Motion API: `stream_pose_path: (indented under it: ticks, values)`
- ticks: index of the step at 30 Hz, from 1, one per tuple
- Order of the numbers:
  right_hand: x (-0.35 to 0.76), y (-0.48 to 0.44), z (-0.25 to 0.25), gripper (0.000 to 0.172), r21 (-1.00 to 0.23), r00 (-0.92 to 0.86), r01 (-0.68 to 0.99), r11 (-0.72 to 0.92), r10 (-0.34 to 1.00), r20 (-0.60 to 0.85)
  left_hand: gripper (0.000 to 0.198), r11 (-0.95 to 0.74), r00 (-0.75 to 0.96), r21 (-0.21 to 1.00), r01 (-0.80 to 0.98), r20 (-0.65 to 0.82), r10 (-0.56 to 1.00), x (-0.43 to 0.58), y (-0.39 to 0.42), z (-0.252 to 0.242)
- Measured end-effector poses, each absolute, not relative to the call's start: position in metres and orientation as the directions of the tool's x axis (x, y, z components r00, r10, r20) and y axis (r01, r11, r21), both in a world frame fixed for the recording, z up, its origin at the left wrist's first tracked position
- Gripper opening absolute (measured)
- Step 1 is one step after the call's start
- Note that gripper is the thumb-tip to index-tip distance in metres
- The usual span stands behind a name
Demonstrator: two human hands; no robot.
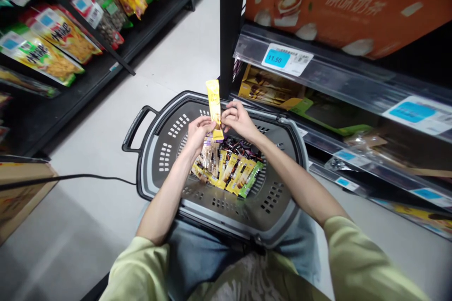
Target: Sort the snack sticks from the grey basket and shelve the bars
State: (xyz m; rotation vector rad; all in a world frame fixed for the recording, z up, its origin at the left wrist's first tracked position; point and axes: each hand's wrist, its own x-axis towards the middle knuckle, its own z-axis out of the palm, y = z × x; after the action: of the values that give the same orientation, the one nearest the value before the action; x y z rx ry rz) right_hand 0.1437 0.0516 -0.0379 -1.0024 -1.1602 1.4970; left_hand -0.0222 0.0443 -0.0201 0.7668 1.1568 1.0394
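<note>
A slim yellow stick packet [213, 99] stands nearly upright above a grey shopping basket [197, 197]. My left hand [199, 132] pinches its lower part between thumb and fingers. My right hand [238, 118] is at the packet's right side with fingers curled; whether its fingertips grip the packet I cannot make out. Below both hands, in the basket, lie several yellow packets [231, 169], a green packet [251, 179], some pale sticks [209, 154] and a pile of dark-wrapped pieces [235, 146].
Shelves with price tags [287, 59] rise at the right, holding an orange carton [346, 4] and an open yellow box of packets [270, 85]. Snack bags [42, 51] fill the shelf at the left. A black cable [88, 176] reaches towards the basket from a cardboard box [24, 197].
</note>
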Motion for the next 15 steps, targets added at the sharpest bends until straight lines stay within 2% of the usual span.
stream_pose_path:
  ticks: [5,11,15]
  values:
    - [0.1451,0.0497,-0.033,0.054,-0.948,-0.252,-0.231,-0.218,0.955,-0.158,0.032,0.357,0.07,0.91,-0.21,-0.35,0.934,-0.0222,0.0437,-0.0158]
    - [0.1444,0.0497,-0.0341,0.054,-0.95,-0.227,-0.236,-0.204,0.962,-0.15,0.028,0.354,0.169,0.912,-0.208,-0.323,0.931,-0.0212,0.0437,-0.0124]
    - [0.1433,0.0502,-0.0358,0.055,-0.952,-0.221,-0.233,-0.199,0.964,-0.147,0.021,0.324,0.166,0.931,-0.167,-0.297,0.94,-0.0204,0.0437,-0.0133]
